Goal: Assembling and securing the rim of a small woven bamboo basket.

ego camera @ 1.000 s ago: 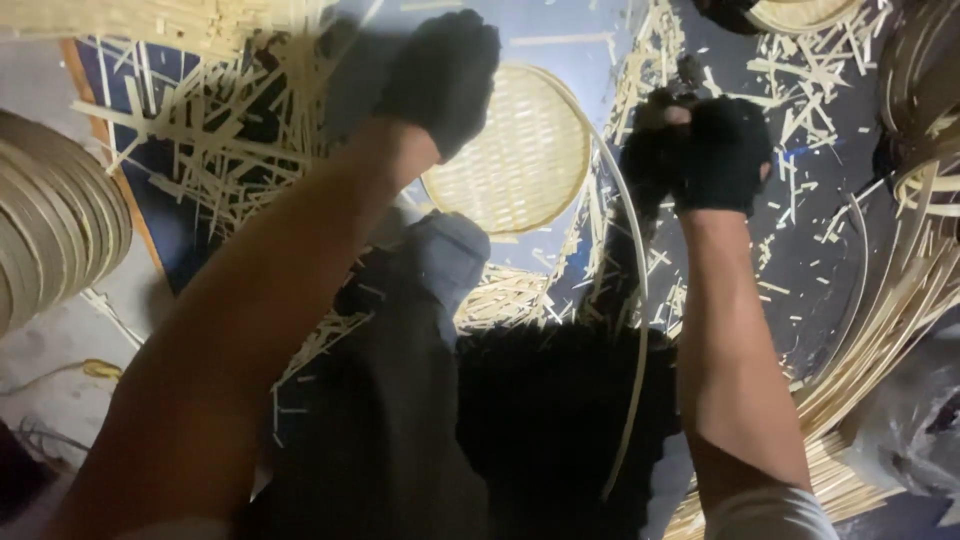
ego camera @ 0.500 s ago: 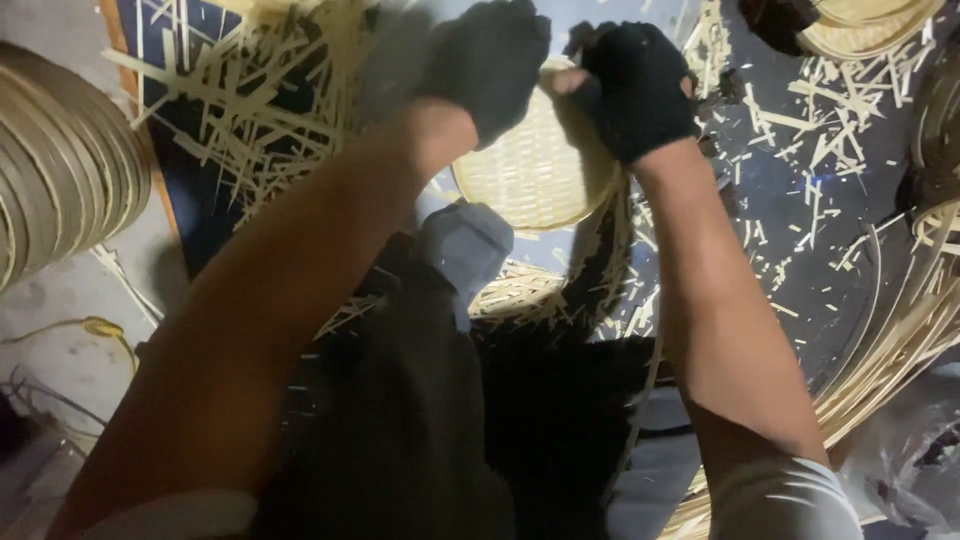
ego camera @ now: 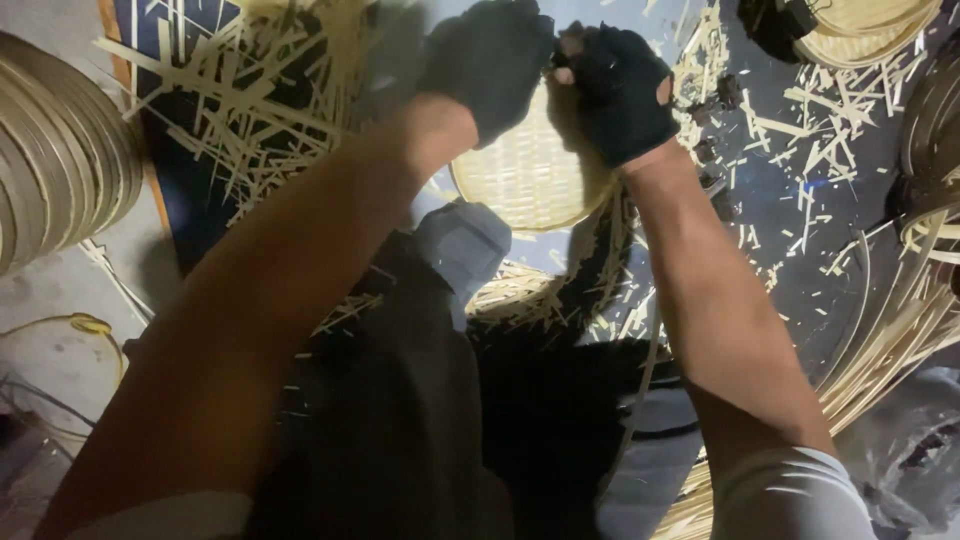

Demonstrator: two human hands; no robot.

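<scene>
At the far left, a stack of bent bamboo hoops (ego camera: 50, 150) rests on the floor, and beside it loose bamboo strips (ego camera: 250, 90) lie scattered over a dark blue mat (ego camera: 185, 190).

The left hand (ego camera: 490, 60), in a black glove, reaches forward over the far edge of a round woven tray (ego camera: 525, 175). It is blurred, so I cannot tell whether its fingers are curled on anything. The tray lies flat, just below and in front of both hands, its pale weave partly hidden by them.

The right hand (ego camera: 620, 90), also in a black glove, is closed at the tray's upper rim, touching the left hand; what it pinches there is too small to tell. A thin strip (ego camera: 640, 390) runs down from the tray's edge along the right forearm toward the lap. Both hands are equally near the tray.

Further right, short offcuts (ego camera: 800, 130) litter the floor, another woven tray (ego camera: 870, 30) sits in the top corner, and long curved strips (ego camera: 890, 340) pile at the right edge. No packages, labels or signs show.
</scene>
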